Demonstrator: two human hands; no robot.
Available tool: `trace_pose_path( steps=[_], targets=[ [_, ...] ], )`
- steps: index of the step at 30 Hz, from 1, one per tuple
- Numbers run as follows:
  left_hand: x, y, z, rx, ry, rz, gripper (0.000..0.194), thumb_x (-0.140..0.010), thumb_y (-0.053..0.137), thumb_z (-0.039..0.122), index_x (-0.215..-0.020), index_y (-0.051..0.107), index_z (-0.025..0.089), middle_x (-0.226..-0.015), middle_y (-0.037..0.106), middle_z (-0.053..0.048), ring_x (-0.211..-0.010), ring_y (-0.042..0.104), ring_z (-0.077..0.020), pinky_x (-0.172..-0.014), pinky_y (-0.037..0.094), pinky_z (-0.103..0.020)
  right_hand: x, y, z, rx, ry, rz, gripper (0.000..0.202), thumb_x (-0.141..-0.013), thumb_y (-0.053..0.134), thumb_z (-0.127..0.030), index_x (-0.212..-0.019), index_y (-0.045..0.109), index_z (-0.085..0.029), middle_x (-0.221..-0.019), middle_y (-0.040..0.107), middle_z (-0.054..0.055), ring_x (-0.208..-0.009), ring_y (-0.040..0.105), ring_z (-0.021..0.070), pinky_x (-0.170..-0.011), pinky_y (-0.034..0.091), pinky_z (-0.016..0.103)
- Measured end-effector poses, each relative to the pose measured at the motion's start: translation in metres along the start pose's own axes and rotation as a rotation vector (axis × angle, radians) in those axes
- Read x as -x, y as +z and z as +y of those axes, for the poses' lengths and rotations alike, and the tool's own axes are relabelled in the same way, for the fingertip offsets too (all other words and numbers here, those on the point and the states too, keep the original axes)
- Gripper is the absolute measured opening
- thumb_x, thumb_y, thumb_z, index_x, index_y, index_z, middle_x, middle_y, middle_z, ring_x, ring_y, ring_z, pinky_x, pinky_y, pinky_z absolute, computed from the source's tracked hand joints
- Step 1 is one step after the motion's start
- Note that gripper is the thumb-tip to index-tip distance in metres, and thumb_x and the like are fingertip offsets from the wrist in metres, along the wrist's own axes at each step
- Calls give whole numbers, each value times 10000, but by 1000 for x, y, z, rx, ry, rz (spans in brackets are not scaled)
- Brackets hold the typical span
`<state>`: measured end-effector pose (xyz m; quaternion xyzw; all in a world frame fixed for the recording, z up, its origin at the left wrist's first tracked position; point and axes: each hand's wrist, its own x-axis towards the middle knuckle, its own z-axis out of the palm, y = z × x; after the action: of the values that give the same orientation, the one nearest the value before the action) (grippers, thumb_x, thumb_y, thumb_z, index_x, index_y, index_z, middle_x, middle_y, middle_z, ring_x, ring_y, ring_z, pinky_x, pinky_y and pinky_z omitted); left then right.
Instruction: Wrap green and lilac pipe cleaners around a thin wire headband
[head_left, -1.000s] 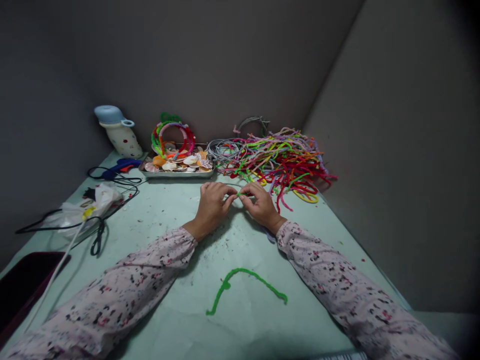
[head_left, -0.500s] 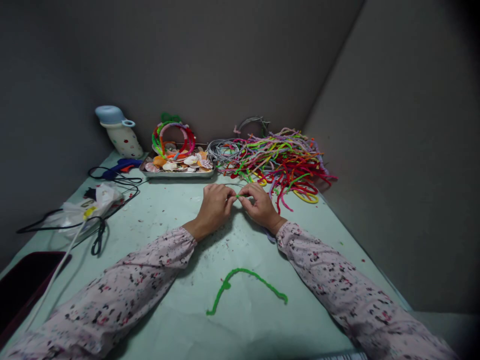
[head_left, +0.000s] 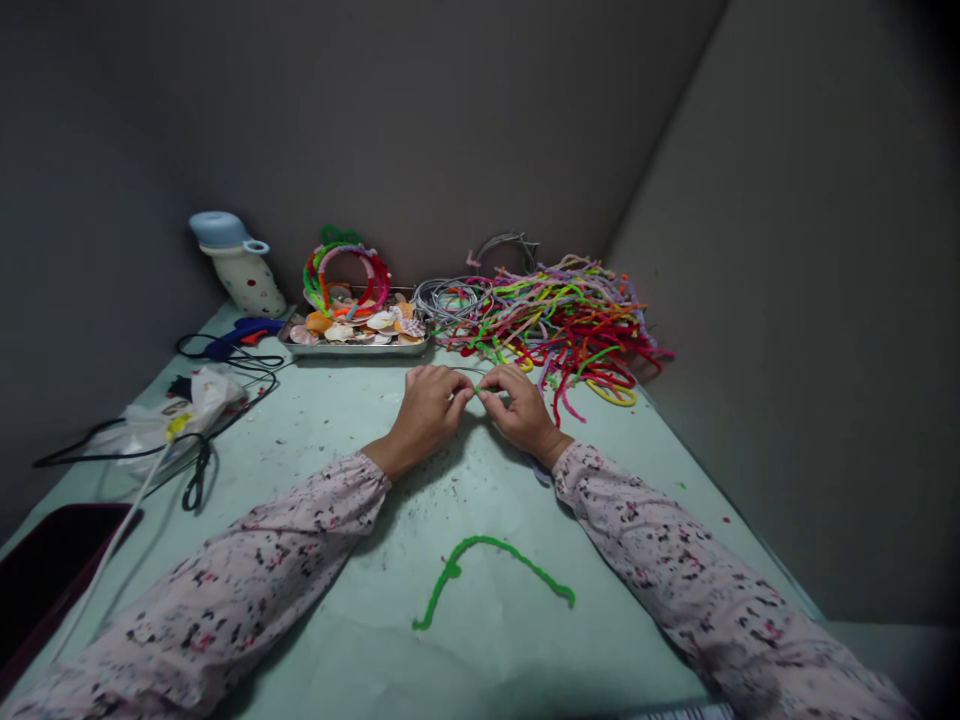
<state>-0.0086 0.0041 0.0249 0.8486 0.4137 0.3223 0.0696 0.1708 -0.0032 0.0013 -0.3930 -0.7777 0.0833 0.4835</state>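
Note:
My left hand (head_left: 430,415) and my right hand (head_left: 519,408) meet fingertip to fingertip over the middle of the table. Both pinch a small green fuzzy piece (head_left: 477,390), mostly hidden by the fingers. A thin grey wire (head_left: 471,370) curves just behind the fingertips. Nearer to me, a bent green pipe cleaner (head_left: 487,541) lies on the pale green table cover (head_left: 360,620), touched by neither hand.
Behind my hands stand a metal tray (head_left: 360,350) of shells with colourful rings (head_left: 386,285), a grey wire coil (head_left: 450,300) and a heap of pipe cleaners (head_left: 570,310). Leftward are a bottle (head_left: 244,275), black cable (head_left: 196,480), plastic bag (head_left: 214,390) and dark tray (head_left: 60,560).
My left hand has shifted very slightly to the left, and its fingertips have moved a little on the green piece. The right hand and the loose pipe cleaner look unchanged.

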Motion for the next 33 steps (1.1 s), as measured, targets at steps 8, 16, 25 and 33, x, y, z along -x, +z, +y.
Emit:
trace_pose_path(
  steps=[8, 16, 25, 33],
  targets=[
    [-1, 2, 0, -28, -6, -29, 197, -941, 457, 290, -844, 596, 190, -836, 615, -32, -851, 517, -207, -837, 330, -381, -1, 0, -2, -5, -9, -11, 35, -880, 557, -207, -848, 571, -214, -814, 586, 39, -832, 516, 213, -797, 418, 378],
    [-1, 1, 0, 0, -12, -26, 204, -945, 454, 300, -880, 617, 195, -859, 627, -30, -873, 525, -204, -852, 330, -382, -1, 0, -2, -7, 10, -1, 52, -887, 555, -232, -839, 570, -217, -802, 580, 36, -822, 514, 213, -790, 418, 376],
    [-1, -1, 2, 8, -25, -30, 244, -942, 437, 305, -826, 618, 190, -816, 617, -34, -849, 525, -204, -847, 340, -385, 0, 0, -1, -26, 18, -10, 41, -885, 556, -233, -852, 577, -218, -821, 588, 39, -827, 516, 212, -788, 424, 378],
    [-1, -1, 2, 58, -52, -58, 253, -937, 421, 308, -803, 603, 194, -816, 613, -27, -851, 529, -198, -863, 349, -383, -1, 0, -2, -28, 3, -12, 48, -886, 554, -237, -848, 573, -214, -814, 585, 37, -817, 519, 208, -786, 422, 376]
  ],
)
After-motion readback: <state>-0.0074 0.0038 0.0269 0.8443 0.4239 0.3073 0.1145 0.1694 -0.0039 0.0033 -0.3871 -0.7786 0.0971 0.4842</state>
